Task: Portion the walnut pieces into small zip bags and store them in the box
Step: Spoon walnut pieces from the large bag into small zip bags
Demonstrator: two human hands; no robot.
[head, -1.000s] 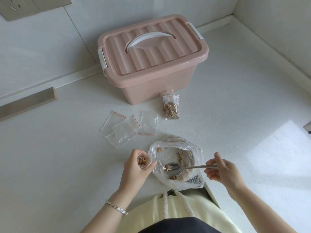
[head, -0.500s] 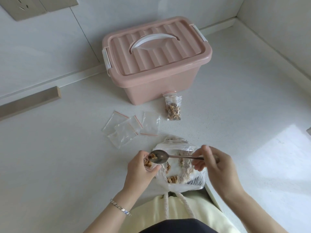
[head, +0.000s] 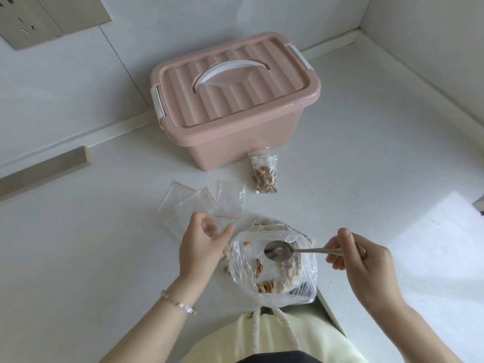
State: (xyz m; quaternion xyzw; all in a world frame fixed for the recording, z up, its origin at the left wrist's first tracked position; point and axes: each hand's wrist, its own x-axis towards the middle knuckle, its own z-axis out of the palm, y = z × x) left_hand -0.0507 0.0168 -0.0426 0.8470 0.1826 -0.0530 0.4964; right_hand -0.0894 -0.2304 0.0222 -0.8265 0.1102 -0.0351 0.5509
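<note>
Grips the zip bag [head: 210, 231] in the left hand [head: 201, 248], just left of the walnut bag [head: 307, 280], and pinches in the right hand [head: 364, 263] a spoon [head: 279, 251] lying left-right over the walnuts [head: 267, 286], nearer that hand.

A white speckled counter [head: 366, 179] fills most of the view. Along the counter's far edge runs a low white ledge [head: 104, 132], and above it rises a pale tiled wall [head: 65, 87]. High on that wall, over the counter's far left corner, sits a grey-beige socket plate [head: 23, 19] with a blank plate [head: 83, 9] just beside it. A wooden strip [head: 44, 171] lies on the counter's left side, close to the ledge. A second wall [head: 432, 35] closes the counter's right side. A sunlit patch [head: 432, 244] brightens the counter's right part; a dark object [head: 480, 203], too cropped to identify, shows there. At the counter's near edge is a pale yellow garment [head: 327, 336] with white cords [head: 288, 326].
</note>
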